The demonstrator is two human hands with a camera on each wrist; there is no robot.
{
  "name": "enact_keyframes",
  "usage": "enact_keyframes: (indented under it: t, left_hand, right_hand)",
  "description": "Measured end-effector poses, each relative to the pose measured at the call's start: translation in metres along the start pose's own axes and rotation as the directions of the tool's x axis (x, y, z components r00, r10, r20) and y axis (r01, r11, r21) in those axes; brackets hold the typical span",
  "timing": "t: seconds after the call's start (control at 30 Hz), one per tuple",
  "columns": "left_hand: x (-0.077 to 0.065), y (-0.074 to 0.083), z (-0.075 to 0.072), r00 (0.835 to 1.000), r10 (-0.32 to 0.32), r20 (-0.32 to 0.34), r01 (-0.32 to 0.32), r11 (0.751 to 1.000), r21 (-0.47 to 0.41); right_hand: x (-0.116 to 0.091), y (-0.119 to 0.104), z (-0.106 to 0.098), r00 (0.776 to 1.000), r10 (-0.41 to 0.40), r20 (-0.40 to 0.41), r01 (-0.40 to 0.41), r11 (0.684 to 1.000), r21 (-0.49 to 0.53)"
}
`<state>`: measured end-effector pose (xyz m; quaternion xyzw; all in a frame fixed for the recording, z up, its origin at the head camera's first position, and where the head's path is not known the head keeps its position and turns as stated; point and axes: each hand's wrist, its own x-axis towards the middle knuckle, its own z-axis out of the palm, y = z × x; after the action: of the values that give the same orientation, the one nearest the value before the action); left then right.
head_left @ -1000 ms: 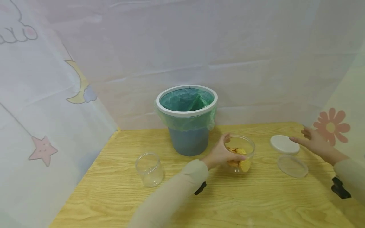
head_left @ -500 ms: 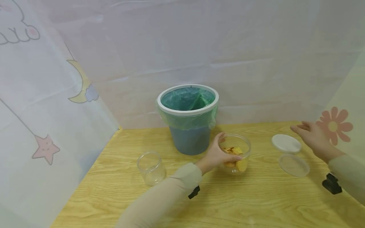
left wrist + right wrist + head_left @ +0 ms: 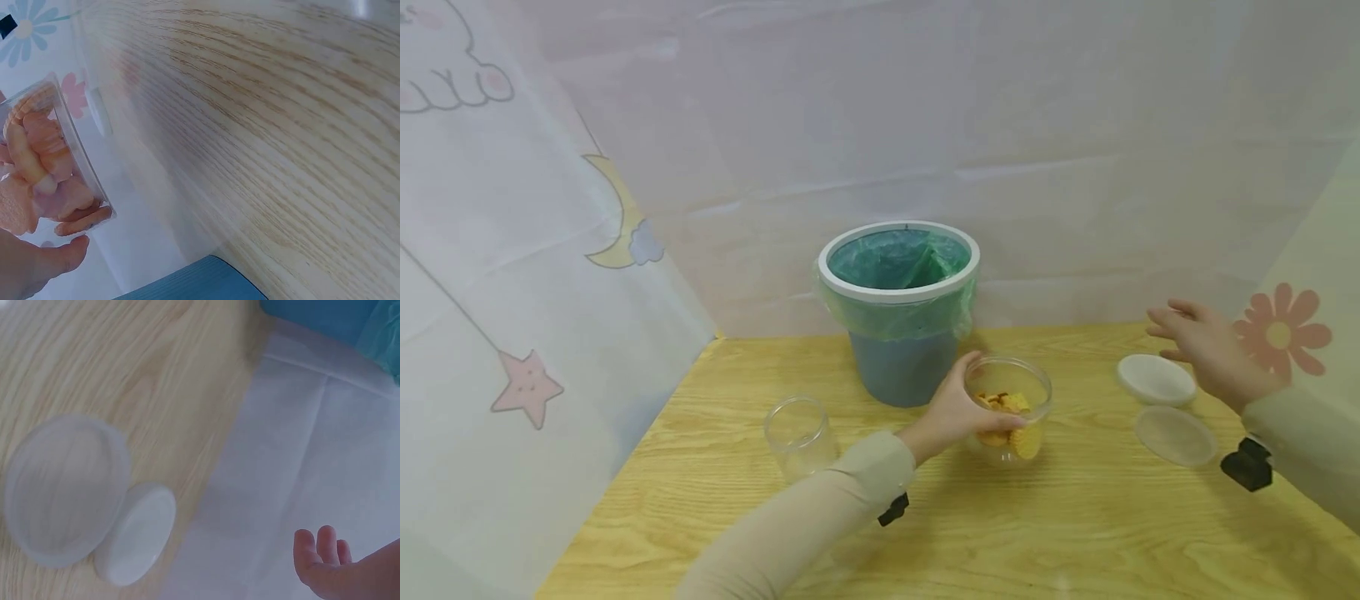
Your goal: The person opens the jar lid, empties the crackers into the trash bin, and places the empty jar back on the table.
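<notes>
My left hand [image 3: 953, 417] grips a clear plastic jar [image 3: 1009, 368] from its left side, thumb across the near wall and fingers round the far side. Ridged yellow-orange chips [image 3: 1026, 440] fill its lower part; they show large through the wall in the left wrist view, piled chips [image 3: 50, 156] above my thumb. On the right, my right hand [image 3: 1213, 350] holds nothing, its fingers loosely bent. It is nearest to a white lid [image 3: 1156, 380], which lies on the table beside a translucent lid [image 3: 1176, 436]. Both lids appear at the left of the right wrist view.
A second clear jar [image 3: 797, 433], uncapped, stands left of my left forearm. Behind the jars is a blue bin [image 3: 901, 367] with a white rim and a green plastic liner [image 3: 891, 317]. A printed cloth [image 3: 1075, 233] walls the back and sides of the wooden table [image 3: 700, 517].
My left hand has moved slightly left with the jar of chips. The right hand has drawn upward and to the left, over the white lid's right edge. The lids stay put.
</notes>
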<state>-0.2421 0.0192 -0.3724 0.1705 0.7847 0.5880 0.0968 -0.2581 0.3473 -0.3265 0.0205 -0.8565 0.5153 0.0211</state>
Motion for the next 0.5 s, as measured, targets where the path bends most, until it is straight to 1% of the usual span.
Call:
enact_keyframes:
  t: [0.13,0.3,0.37,0.43,0.5]
  left_hand:
    - [-0.004,0.002,-0.004,1.000,0.001,0.006,-0.001,1.000,-0.005]
    - [-0.012,0.003,-0.009,0.999,0.033,0.026,-0.032,0.999,-0.024]
    - [-0.015,0.003,-0.010,0.998,0.048,0.033,-0.047,0.998,-0.029]
    - [-0.018,0.003,-0.012,0.998,0.058,0.037,-0.057,0.998,-0.038]
    - [-0.020,0.003,-0.014,0.997,0.065,0.041,-0.064,0.997,-0.041]
  right_hand:
    - [0.005,-0.008,0.005,1.000,0.013,-0.024,-0.010,0.995,0.103]
    - [0.008,-0.016,0.012,1.000,0.008,-0.005,-0.007,0.981,0.192]
    - [0.008,-0.018,0.014,1.000,-0.007,0.007,0.004,0.957,0.291]
    - [0.008,-0.020,0.017,1.000,-0.018,0.018,0.009,0.912,0.411]
    - [0.009,-0.023,0.021,0.999,-0.039,0.033,0.017,0.867,0.498]
